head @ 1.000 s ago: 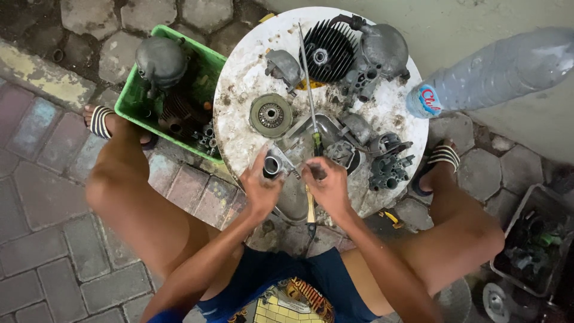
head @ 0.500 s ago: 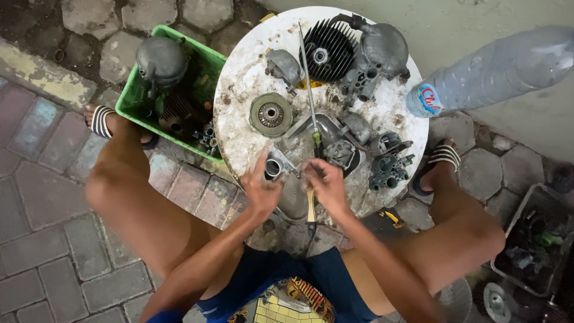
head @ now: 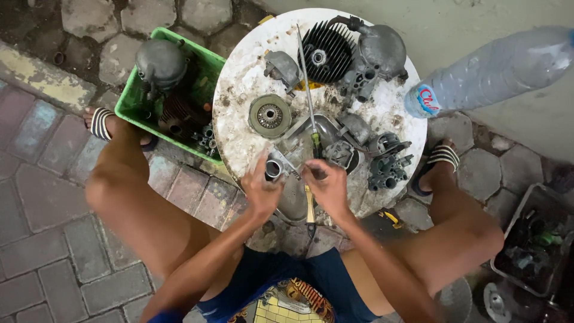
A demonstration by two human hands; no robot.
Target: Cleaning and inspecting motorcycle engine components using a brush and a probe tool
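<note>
Hands [head: 326, 185] barely shifted, seemingly near table [head: 239, 107] edge.

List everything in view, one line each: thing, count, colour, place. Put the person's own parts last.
round table: one, white and stained, centre
finned cylinder head: one, black, far side of table
engine casing: one, grey, right of the finned head
round clutch disc: one, grey-brown, table's left middle
long screwdriver: one, metal shaft, lying across the table
small metal tube: one, silver, at the left hand
carburettor parts: a cluster, dark grey, table's right edge
crate: one, green, left of table, holds engine parts
plastic bottle: one, clear, upper right
sandals: two, striped, on the feet
left hand: on the tube
right hand: beside it, over the table's near edge
</note>
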